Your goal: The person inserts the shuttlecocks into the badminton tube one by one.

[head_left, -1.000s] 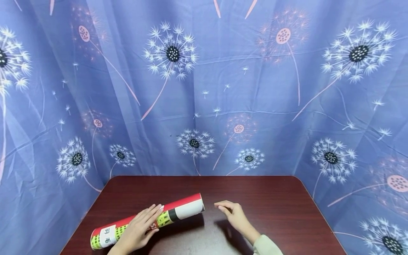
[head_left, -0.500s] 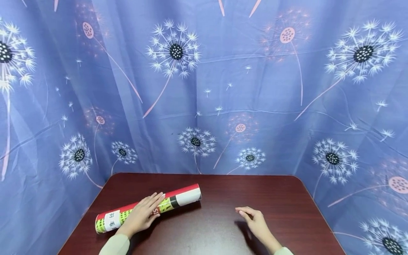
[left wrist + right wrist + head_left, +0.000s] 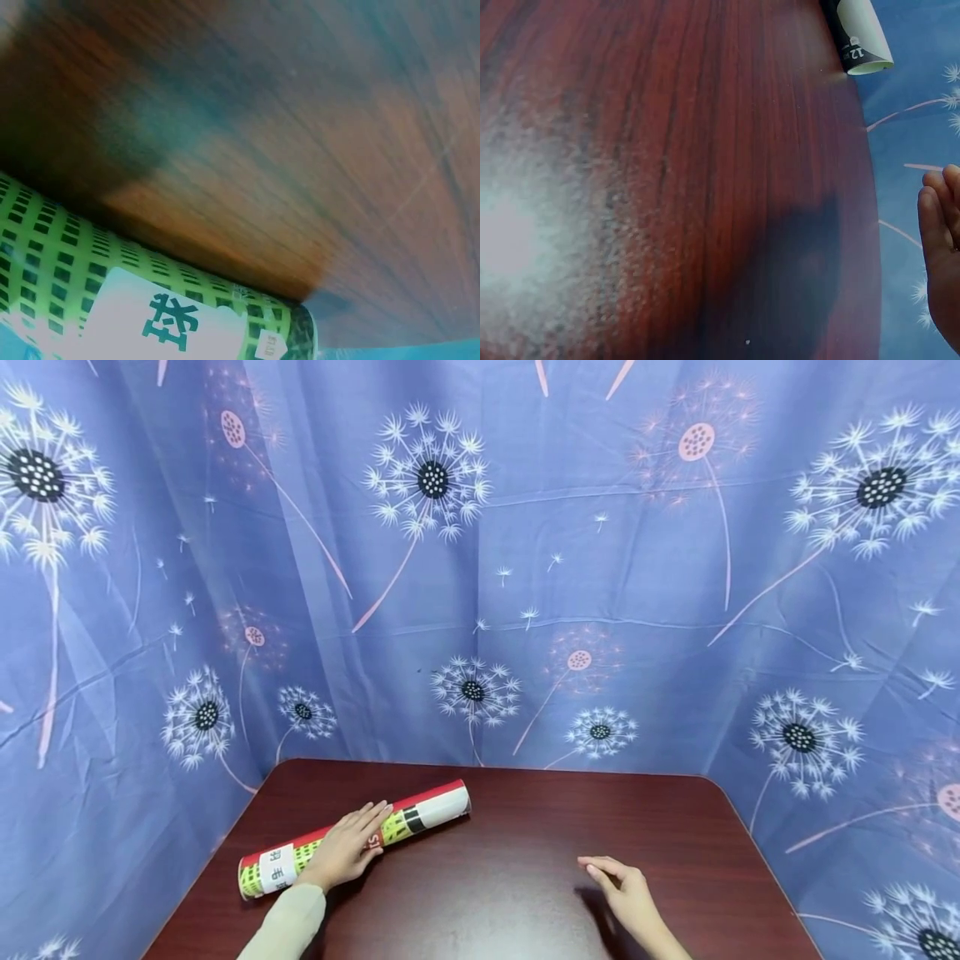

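A shuttlecock tube, red, white and yellow-green with a Chinese label, lies slanted on the left half of the table. My left hand rests across its middle, fingers fairly straight over the top and thumb along the near side. In the left wrist view the tube's labelled end fills the lower left; the hand is out of sight there. My right hand hovers above the right of the table, fingers together and loosely bent, holding nothing. The right wrist view catches its fingers and the tube's black-and-white end.
The dark red-brown wooden table has rounded far corners and a bright glare near its front. A blue curtain printed with dandelions hangs behind it and on both sides.
My left hand and the tube have moved away from me, and the shadow under the tube's right end has shrunk. My right hand has moved rightward, away from the tube. The head view has shifted slightly.
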`<state>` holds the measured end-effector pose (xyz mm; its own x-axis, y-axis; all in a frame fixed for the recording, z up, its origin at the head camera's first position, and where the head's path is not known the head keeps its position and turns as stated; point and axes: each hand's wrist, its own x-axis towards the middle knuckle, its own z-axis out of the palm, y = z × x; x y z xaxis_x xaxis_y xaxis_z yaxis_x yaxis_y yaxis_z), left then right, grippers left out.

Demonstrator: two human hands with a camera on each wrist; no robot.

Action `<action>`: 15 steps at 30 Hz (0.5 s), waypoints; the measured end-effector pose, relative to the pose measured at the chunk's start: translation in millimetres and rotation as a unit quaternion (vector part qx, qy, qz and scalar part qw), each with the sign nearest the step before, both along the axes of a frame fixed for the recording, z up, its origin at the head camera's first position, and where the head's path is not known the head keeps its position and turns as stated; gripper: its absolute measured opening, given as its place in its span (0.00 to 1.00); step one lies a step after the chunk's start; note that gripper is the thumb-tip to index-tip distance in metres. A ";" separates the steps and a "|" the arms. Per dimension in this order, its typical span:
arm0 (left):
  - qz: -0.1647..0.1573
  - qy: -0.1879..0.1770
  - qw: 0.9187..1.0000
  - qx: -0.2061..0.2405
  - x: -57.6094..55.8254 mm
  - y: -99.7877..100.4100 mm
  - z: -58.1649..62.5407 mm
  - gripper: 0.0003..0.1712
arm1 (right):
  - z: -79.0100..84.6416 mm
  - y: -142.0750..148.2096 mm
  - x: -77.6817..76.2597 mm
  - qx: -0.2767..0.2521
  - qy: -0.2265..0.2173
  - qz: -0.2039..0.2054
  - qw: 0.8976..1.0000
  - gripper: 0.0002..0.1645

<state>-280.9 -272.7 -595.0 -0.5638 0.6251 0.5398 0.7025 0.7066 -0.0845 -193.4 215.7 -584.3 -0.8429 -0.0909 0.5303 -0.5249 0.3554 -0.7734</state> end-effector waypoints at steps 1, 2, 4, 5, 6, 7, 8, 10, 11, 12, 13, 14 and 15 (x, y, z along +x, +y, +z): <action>0.000 -0.002 1.000 0.002 -0.2 0.8 -0.3 0.44 | 0.3 1.2 0.9 -0.001 0.005 -0.001 1.000 0.11; 0.001 -0.005 1.000 0.002 -0.5 1.7 -0.9 0.44 | 0.7 2.2 1.8 -0.001 0.008 -0.003 1.000 0.11; 0.004 -0.011 1.000 0.005 -0.6 3.0 -2.4 0.44 | 1.5 4.0 3.3 -0.006 0.012 -0.005 1.000 0.12; 0.008 -0.012 1.000 0.003 -0.5 3.4 -3.3 0.44 | 1.8 4.7 4.1 -0.006 0.013 -0.007 1.000 0.12; 0.011 -0.014 1.000 0.002 -0.2 3.8 -4.1 0.45 | 2.1 5.3 5.0 -0.005 0.016 -0.010 1.000 0.12; 0.015 -0.015 1.000 0.000 0.2 4.1 -5.1 0.45 | 2.3 5.8 6.1 -0.008 0.014 -0.011 1.000 0.11; 0.019 -0.017 1.000 -0.003 0.5 4.2 -6.3 0.45 | 2.6 6.1 7.5 -0.010 0.010 -0.014 1.000 0.11; 0.027 -0.017 0.999 -0.007 1.6 4.1 -7.8 0.46 | 3.2 6.7 10.8 -0.013 0.000 -0.017 1.000 0.10; 0.031 -0.016 0.999 -0.011 2.0 3.8 -8.2 0.46 | 3.5 6.8 12.7 -0.012 -0.006 -0.021 1.000 0.09; 0.034 -0.015 0.999 -0.012 2.4 3.6 -8.3 0.46 | 4.0 7.0 14.8 -0.015 -0.015 -0.024 1.000 0.09; 0.037 -0.014 0.999 -0.013 2.7 3.4 -8.3 0.46 | 4.5 7.1 17.0 -0.018 -0.027 -0.028 0.999 0.09; 0.039 -0.014 0.999 -0.014 2.9 3.2 -7.8 0.45 | 5.1 7.2 19.2 -0.018 -0.036 -0.035 0.999 0.09; 0.041 -0.014 0.999 -0.015 3.3 3.2 -7.0 0.45 | 5.7 7.4 21.4 -0.017 -0.045 -0.043 0.998 0.09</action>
<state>-277.7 -269.5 -602.0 -0.6288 0.5915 0.5047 0.6445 0.7596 -0.0874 -172.1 223.1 -578.7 -0.8913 0.0002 0.4534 -0.4215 0.3684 -0.8287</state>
